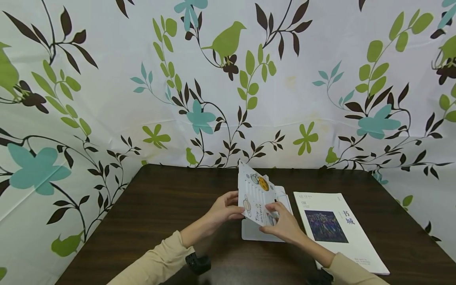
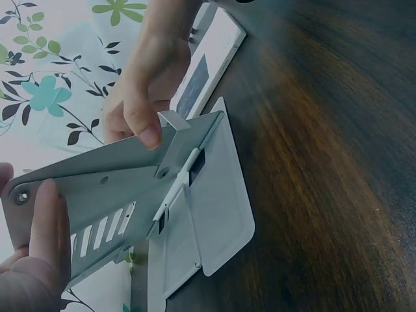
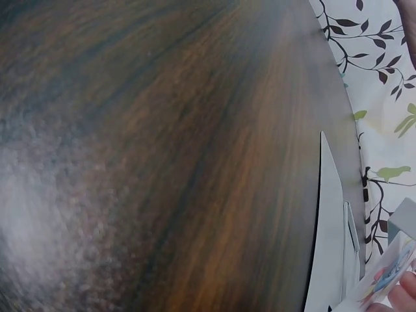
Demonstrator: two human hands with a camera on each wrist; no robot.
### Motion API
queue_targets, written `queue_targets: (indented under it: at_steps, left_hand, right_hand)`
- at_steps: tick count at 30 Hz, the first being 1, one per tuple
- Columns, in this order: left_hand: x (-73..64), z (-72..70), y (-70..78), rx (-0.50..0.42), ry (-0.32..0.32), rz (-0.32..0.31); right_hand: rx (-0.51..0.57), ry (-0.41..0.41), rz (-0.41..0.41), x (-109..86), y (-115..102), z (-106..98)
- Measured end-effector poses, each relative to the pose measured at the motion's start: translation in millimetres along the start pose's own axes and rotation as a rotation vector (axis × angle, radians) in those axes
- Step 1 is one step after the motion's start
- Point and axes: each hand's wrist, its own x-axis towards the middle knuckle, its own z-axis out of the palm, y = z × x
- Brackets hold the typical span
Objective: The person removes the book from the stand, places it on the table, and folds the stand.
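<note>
A white metal book stand [image 1: 254, 194] with cartoon planets and "Tiny universe" on its face is held tilted up above the table, its panel raised from a flat base plate [image 1: 260, 234]. My left hand [image 1: 221, 209] pinches the panel's left edge. At the lower right edge, my right hand [image 1: 284, 222] grips the panel, fingers on the printed side. The left wrist view shows the slotted panel [image 2: 97, 195], a bent lip [image 2: 174, 121] and the hinged base [image 2: 221, 201]. Only fingertips [image 3: 400, 296] of the right hand and the stand's edge appear in the right wrist view.
A white book [image 1: 356, 245] with a dark picture on its cover lies on the dark wooden table [image 1: 171, 190], right of the stand. A leaf-and-bird patterned cloth [image 1: 221, 79] hangs behind the table and along both sides.
</note>
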Motion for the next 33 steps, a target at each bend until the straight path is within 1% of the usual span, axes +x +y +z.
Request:
queue_targets:
  at_steps: [5, 11, 14, 20, 25, 33]
  left_hand:
    - [0.0, -0.3, -2.1, -0.011, 0.011, 0.011]
    - [-3.1, -4.7, -6.5, 0.007, 0.037, 0.006]
    - [-4.1, -8.1, -10.8, 0.009, 0.052, 0.007]
    - [-6.2, -17.1, -20.9, 0.033, 0.085, 0.001]
    - [-7.8, -23.5, -26.3, 0.049, 0.1, -0.016]
    - [-9.3, -33.7, -38.7, 0.104, 0.095, -0.054]
  right_hand:
    - [0.039, -0.023, 0.006, -1.1, 1, 0]
    - [0.167, -0.112, -0.014, -3.1, 8, -5]
    - [0.209, -0.139, -0.028, -5.2, 13, -8]
    - [0.228, -0.166, -0.066, -9.1, 21, -12]
    - [0.229, -0.179, -0.073, -10.1, 24, -12]
    - [0.21, -0.182, -0.068, -10.5, 27, -9]
